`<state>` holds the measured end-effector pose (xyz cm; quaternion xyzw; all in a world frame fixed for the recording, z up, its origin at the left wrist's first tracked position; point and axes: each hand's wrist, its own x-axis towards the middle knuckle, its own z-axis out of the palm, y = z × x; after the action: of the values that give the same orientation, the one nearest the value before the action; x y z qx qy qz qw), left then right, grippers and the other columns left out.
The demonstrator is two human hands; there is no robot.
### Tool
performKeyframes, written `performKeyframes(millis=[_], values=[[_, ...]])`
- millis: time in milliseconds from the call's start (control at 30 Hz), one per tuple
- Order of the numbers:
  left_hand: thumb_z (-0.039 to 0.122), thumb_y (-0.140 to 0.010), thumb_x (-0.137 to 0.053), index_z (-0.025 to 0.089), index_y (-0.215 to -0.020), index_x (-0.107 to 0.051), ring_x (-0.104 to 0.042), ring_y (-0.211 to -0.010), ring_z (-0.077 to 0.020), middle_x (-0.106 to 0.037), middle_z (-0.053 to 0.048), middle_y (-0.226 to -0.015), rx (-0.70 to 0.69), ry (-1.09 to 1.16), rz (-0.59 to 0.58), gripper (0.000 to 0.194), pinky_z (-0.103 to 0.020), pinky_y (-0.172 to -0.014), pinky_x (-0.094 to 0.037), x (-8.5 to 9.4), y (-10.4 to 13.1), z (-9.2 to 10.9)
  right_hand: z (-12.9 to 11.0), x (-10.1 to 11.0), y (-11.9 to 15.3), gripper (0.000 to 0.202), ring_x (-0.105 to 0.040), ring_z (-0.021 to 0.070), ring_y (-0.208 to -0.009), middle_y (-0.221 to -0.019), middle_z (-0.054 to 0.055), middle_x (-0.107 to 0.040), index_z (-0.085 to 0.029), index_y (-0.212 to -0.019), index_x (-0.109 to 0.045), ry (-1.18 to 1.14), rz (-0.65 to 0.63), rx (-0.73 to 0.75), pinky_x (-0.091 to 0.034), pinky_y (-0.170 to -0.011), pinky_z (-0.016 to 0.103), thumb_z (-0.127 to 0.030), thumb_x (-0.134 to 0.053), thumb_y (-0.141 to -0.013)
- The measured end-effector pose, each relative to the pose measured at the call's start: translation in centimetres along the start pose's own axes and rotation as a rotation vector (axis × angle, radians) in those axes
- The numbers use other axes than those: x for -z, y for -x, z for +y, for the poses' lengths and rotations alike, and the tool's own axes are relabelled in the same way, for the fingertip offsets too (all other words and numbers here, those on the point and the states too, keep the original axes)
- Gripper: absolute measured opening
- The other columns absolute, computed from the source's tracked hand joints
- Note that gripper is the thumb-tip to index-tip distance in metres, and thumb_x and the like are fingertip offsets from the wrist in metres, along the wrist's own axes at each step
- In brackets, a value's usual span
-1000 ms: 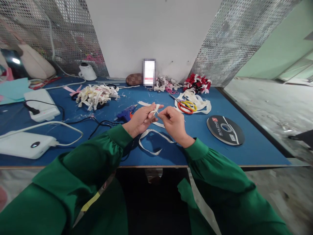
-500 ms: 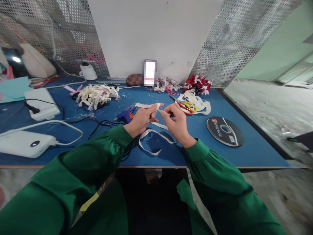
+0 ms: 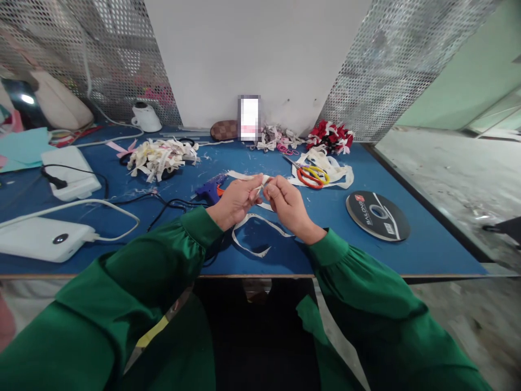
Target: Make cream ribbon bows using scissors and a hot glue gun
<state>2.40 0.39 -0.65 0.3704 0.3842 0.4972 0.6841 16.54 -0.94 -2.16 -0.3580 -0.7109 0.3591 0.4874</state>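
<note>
Over the middle of the blue table, my left hand (image 3: 237, 200) pinches a white ribbon (image 3: 241, 175) between thumb and fingers. My right hand (image 3: 288, 205) is closed on the same ribbon, close against the left fingertips; the bit between them is small and partly hidden. A long loop of white ribbon (image 3: 254, 251) curls on the table below both hands. Just left of my left hand lies a blue glue gun (image 3: 210, 187) with an orange trigger. Scissors (image 3: 311, 176) with red and yellow handles rest on a heap of white ribbon (image 3: 344, 176) beyond my right hand.
A black ribbon spool (image 3: 377, 215) lies at the right. White bows (image 3: 160, 157) are piled at the left, red-and-white bows (image 3: 330, 137) at the back. A phone (image 3: 249, 118) leans on the back board. Power bank (image 3: 43, 239), power strip (image 3: 71, 172) and cables occupy the left side.
My right hand has moved left to meet the left fingertips, and its fingers have curled in more tightly. My left hand stays nearly where it was, still pinching the ribbon.
</note>
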Motion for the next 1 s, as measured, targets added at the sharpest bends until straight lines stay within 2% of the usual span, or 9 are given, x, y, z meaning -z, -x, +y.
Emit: performKeyframes(millis=[167,367,500,567,633,733,800,900,1000], values=[[0.032,-0.089,-0.068,0.016,-0.046,-0.048,-0.039,-0.041,-0.0062,-0.035,0.005,-0.038,-0.007,0.025,0.003,0.05,-0.021,-0.053,-0.043,0.2,-0.1,-0.3,0.2,0.0,0.1,0.028,-0.043,0.0114,-0.059,-0.066,-0.004,-0.05,-0.023,-0.075,-0.046,0.005,-0.022,0.003,-0.037,-0.058,0.026,-0.037,-0.045,-0.1],[0.046,-0.083,-0.072,0.017,-0.04,-0.042,-0.047,-0.049,-0.0088,-0.041,0.002,-0.044,-0.131,-0.092,-0.108,0.061,-0.024,-0.057,-0.045,0.9,-0.9,-0.6,0.2,0.0,-0.2,0.029,-0.045,0.0092,-0.047,-0.062,-0.005,-0.054,-0.023,-0.076,-0.051,-0.109,-0.011,-0.074,-0.037,-0.05,0.026,-0.043,-0.05,-0.096],[0.045,-0.084,-0.069,0.015,-0.064,-0.068,-0.039,-0.044,-0.0072,-0.049,0.003,-0.052,-0.193,-0.253,-0.127,0.035,-0.026,-0.058,-0.046,1.2,-0.8,0.6,-0.2,0.8,-0.7,0.027,-0.052,0.0096,-0.045,-0.065,-0.004,-0.061,-0.023,-0.077,-0.055,-0.217,0.126,-0.077,-0.04,-0.05,0.026,-0.043,-0.052,-0.095],[0.034,-0.079,-0.072,0.017,-0.098,-0.075,-0.038,-0.046,-0.0078,-0.051,0.006,-0.056,-0.249,-0.38,-0.175,0.025,-0.024,-0.057,-0.043,1.2,-0.5,1.6,0.0,1.4,-1.0,0.026,-0.055,0.0097,-0.048,-0.071,-0.002,-0.065,-0.023,-0.075,-0.053,-0.2,0.226,-0.056,-0.042,-0.052,0.026,-0.041,-0.054,-0.094],[0.024,-0.075,-0.074,0.019,-0.12,-0.071,-0.042,-0.051,-0.0091,-0.057,0.005,-0.063,-0.358,-0.565,-0.188,0.045,-0.023,-0.056,-0.039,1.3,-0.3,2.3,0.6,1.9,-1.4,0.025,-0.057,0.0105,-0.051,-0.072,-0.002,-0.065,-0.023,-0.075,-0.053,-0.104,0.278,-0.075,-0.042,-0.053,0.026,-0.041,-0.055,-0.093],[0.019,-0.075,-0.07,0.018,-0.131,-0.067,-0.051,-0.061,-0.012,-0.068,0.0,-0.08,-0.553,-0.899,-0.185,0.056,-0.023,-0.062,-0.041,1.9,-0.3,2.8,1.8,2.5,-1.9,0.019,-0.064,0.0146,-0.066,-0.072,-0.001,-0.065,-0.022,-0.085,-0.059,0.097,0.297,-0.107,-0.046,-0.064,0.028,-0.039,-0.054,-0.093],[0.021,-0.08,-0.065,0.018,-0.137,-0.061,-0.06,-0.073,-0.0163,-0.073,-0.005,-0.097,-0.65,-1.105,-0.223,0.058,-0.025,-0.071,-0.045,2.4,-0.6,2.6,2.1,2.7,-2.1,0.018,-0.066,0.0177,-0.085,-0.088,0.002,-0.07,-0.021,-0.097,-0.062,0.171,0.293,-0.08,-0.048,-0.077,0.032,-0.038,-0.057,-0.091],[0.026,-0.083,-0.062,0.016,-0.143,-0.055,-0.066,-0.099,-0.0252,-0.069,-0.012,-0.123,-0.75,-1.352,-0.275,0.061,-0.031,-0.085,-0.048,3.0,-0.9,2.1,1.9,2.6,-2.2,0.028,-0.063,0.0201,-0.102,-0.107,0.006,-0.07,-0.021,-0.106,-0.063,0.134,0.181,-0.025,-0.047,-0.09,0.035,-0.04,-0.066,-0.085],[0.027,-0.084,-0.059,0.018,-0.148,-0.047,-0.063,-0.114,-0.0305,-0.064,-0.014,-0.133,-0.771,-1.554,-0.307,0.066,-0.035,-0.09,-0.048,2.9,-0.6,1.9,1.5,2.1,-2.1,0.027,-0.063,0.0175,-0.089,-0.09,0.002,-0.07,-0.018,-0.091,-0.065,-0.002,0.024,-0.095,-0.049,-0.083,0.032,-0.044,-0.069,-0.082]])
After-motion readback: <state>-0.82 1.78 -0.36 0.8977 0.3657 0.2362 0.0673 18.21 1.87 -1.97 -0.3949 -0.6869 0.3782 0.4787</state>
